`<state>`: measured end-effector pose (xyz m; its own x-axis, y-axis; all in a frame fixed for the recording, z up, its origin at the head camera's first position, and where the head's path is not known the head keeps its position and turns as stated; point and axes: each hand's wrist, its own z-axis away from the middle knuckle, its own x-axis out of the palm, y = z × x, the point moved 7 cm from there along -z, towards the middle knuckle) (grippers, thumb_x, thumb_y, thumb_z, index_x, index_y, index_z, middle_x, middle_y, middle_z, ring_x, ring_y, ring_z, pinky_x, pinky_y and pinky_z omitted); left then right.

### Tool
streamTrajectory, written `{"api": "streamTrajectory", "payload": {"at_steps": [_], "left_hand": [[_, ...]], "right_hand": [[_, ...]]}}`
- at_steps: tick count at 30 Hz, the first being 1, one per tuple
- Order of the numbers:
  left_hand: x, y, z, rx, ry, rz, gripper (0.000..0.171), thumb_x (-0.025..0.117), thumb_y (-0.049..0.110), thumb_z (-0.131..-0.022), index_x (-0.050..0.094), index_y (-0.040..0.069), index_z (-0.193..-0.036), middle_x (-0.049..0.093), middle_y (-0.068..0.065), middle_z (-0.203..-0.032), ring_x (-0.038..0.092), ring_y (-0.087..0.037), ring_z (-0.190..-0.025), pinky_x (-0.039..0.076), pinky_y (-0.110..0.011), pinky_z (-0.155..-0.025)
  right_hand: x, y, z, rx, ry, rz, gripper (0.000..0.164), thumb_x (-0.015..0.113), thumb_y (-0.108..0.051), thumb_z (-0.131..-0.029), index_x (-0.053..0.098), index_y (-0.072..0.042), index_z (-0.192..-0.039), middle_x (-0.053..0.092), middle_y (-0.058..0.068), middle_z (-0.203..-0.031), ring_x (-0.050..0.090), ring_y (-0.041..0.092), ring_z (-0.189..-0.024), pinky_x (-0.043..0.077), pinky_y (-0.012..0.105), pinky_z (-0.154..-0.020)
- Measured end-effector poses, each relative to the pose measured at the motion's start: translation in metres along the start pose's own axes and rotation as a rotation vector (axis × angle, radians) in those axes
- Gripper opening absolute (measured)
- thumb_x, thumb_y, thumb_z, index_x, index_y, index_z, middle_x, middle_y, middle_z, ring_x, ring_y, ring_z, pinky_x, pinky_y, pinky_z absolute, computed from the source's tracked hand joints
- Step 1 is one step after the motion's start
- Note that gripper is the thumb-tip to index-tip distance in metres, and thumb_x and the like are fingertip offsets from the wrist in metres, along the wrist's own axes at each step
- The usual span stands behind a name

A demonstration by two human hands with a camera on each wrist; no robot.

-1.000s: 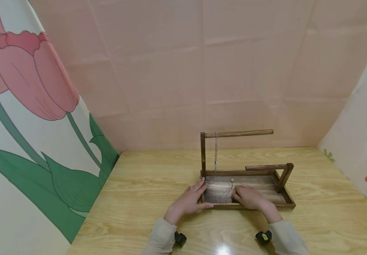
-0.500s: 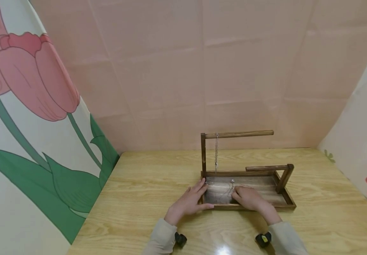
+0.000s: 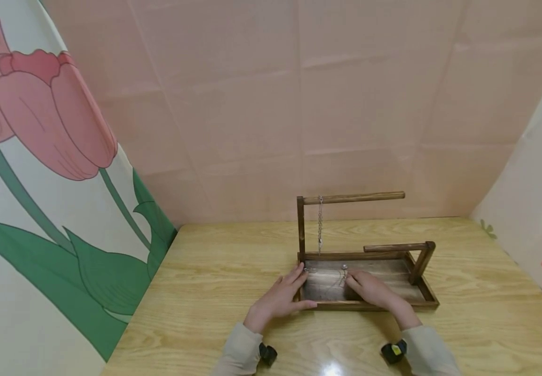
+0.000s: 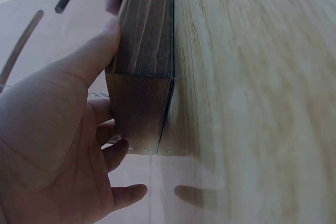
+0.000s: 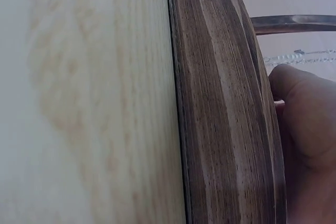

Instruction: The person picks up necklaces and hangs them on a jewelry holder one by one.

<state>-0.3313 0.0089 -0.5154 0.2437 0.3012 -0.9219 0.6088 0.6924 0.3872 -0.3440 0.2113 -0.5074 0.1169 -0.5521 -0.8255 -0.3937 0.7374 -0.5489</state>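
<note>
A dark wooden jewelry stand (image 3: 369, 307) with a shallow tray stands on the table. My left hand (image 3: 277, 297) rests at its left front corner, thumb along the front wall and fingers at the left end wall. In the left wrist view, the last fingers of that hand (image 4: 47, 135) hang loosely off the wood. A thin necklace (image 3: 341, 279) with a small round pendant (image 3: 344, 267) lies on the tray floor. My right hand (image 3: 371, 289) reaches over the front wall and pinches the necklace near the pendant. Its fingertips are mostly hidden behind the wall in the right wrist view.
A silver chain (image 3: 320, 224) hangs from the tall upper bar (image 3: 360, 198) on the left post. A lower bar (image 3: 393, 247) juts from the right post (image 3: 420, 265) over the tray. Small metal pieces (image 3: 309, 270) lie by the left fingertips.
My right hand has shifted slightly back and to the right within the tray, its fingers now nearer the pendant. My left hand and the stand keep their places.
</note>
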Motion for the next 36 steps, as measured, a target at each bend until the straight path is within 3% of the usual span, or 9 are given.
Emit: {"api": "streamTrajectory", "payload": {"at_steps": [10, 21, 29, 32, 36], "left_hand": [[0.0, -0.001, 0.0, -0.002, 0.001, -0.009, 0.086, 0.04, 0.067, -0.086, 0.021, 0.012, -0.149, 0.001, -0.003, -0.157, 0.012, -0.019, -0.143, 0.019, -0.052, -0.112], [0.0, 0.0, 0.0, -0.007, -0.001, -0.001, 0.085, 0.04, 0.067, -0.086, 0.022, 0.013, -0.149, 0.001, -0.002, -0.157, 0.013, -0.019, -0.143, 0.019, -0.051, -0.112], [-0.001, 0.0, 0.0, -0.006, -0.005, 0.01, 0.084, 0.04, 0.066, -0.086, 0.022, 0.013, -0.149, 0.0, -0.002, -0.157, 0.013, -0.02, -0.142, 0.018, -0.052, -0.112], [-0.001, 0.0, 0.0, -0.007, -0.006, 0.016, 0.084, 0.041, 0.066, -0.087, 0.021, 0.013, -0.149, 0.0, -0.002, -0.157, 0.013, -0.02, -0.142, 0.018, -0.052, -0.112], [0.0, 0.0, 0.0, -0.007, -0.005, 0.021, 0.084, 0.041, 0.066, -0.086, 0.021, 0.013, -0.149, -0.001, -0.002, -0.157, 0.013, -0.02, -0.142, 0.018, -0.052, -0.112]], "right_hand": [[-0.014, -0.004, -0.002, -0.097, 0.141, -0.146, 0.022, 0.047, -0.015, -0.098, 0.053, -0.011, -0.077, 0.045, -0.006, -0.063, 0.039, 0.003, -0.056, 0.035, 0.022, -0.052], [-0.017, -0.005, -0.001, -0.101, 0.126, -0.195, 0.021, 0.051, -0.021, -0.096, 0.055, -0.014, -0.077, 0.042, -0.008, -0.061, 0.035, 0.002, -0.053, 0.034, 0.021, -0.047], [-0.018, -0.008, -0.001, -0.12, 0.084, -0.259, 0.022, 0.048, -0.021, -0.097, 0.059, -0.01, -0.082, 0.052, 0.007, -0.065, 0.04, 0.003, -0.055, 0.038, 0.022, -0.048], [-0.018, -0.01, -0.001, -0.122, 0.066, -0.281, 0.021, 0.048, -0.021, -0.098, 0.06, -0.01, -0.084, 0.055, 0.006, -0.068, 0.042, 0.003, -0.056, 0.04, 0.023, -0.049], [-0.026, -0.025, 0.002, -0.138, 0.059, -0.271, 0.018, 0.047, -0.013, -0.097, 0.06, -0.009, -0.085, 0.056, 0.006, -0.07, 0.047, 0.013, -0.056, 0.041, 0.023, -0.05]]}}
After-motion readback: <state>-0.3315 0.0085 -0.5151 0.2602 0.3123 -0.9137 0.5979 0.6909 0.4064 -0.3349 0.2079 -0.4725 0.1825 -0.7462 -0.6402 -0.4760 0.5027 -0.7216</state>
